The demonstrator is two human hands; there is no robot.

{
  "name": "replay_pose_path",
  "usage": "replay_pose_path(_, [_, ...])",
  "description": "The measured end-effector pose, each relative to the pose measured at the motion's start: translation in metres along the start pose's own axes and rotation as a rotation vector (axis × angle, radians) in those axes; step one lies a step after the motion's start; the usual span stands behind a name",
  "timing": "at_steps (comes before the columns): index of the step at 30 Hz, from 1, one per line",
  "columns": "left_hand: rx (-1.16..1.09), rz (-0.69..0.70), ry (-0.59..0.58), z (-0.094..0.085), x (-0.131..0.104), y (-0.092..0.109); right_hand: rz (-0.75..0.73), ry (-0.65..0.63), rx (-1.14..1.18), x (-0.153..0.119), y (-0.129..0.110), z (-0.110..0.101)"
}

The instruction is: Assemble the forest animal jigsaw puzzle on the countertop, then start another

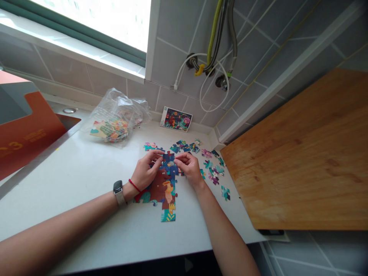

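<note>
A partly joined jigsaw puzzle (158,184) lies flat on the white countertop, with a brown middle and a yellow figure on its right side. At its top edge is a dark blue jigsaw piece (168,157). My left hand (146,170) pinches this piece from the left, its wrist resting over the puzzle's left part. From the right, my right hand (189,168) pinches the same piece between thumb and forefinger. Whether the piece is fully seated cannot be told. Several loose jigsaw pieces (212,171) are scattered right of and behind my hands.
A clear plastic bag (115,117) of more pieces sits at the back left. The puzzle's picture card (176,119) leans against the wall. An orange box (28,126) stands at left, a wooden board (301,161) at right. Hoses (214,38) hang on the tiled wall.
</note>
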State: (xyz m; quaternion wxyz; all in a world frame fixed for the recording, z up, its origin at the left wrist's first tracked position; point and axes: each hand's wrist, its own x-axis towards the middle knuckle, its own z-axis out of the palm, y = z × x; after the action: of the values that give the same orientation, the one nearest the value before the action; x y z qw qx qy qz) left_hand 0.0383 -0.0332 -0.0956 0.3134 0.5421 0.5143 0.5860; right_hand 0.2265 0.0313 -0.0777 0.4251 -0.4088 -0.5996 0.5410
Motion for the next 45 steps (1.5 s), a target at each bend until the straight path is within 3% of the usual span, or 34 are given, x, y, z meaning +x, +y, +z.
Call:
replay_pose_path(6, [0.019,0.045,0.010,0.000,-0.001,-0.003,0.003,0.284,0.082,0.012,0.002,-0.013])
replay_pose_path(10, [0.036,0.055,0.018,0.001,0.000,-0.006,0.018,0.348,0.112,0.017,0.002,-0.018])
replay_pose_path(13, [0.048,0.069,0.006,0.001,-0.001,-0.007,0.058,0.271,0.041,0.016,0.000,-0.022])
replay_pose_path(18, [0.157,0.149,-0.072,0.001,-0.004,-0.007,0.199,-0.168,-0.264,0.001,-0.008,-0.043])
replay_pose_path(22, [0.249,0.280,-0.146,0.000,-0.006,-0.006,0.254,-0.320,-0.514,-0.020,-0.008,-0.061])
replay_pose_path(35, [0.482,0.570,-0.576,0.002,-0.013,-0.008,0.167,-0.287,-0.634,-0.036,-0.009,-0.054])
replay_pose_path(45, [0.568,0.633,-0.646,0.001,-0.016,-0.009,0.120,-0.273,-0.740,-0.038,-0.013,-0.049])
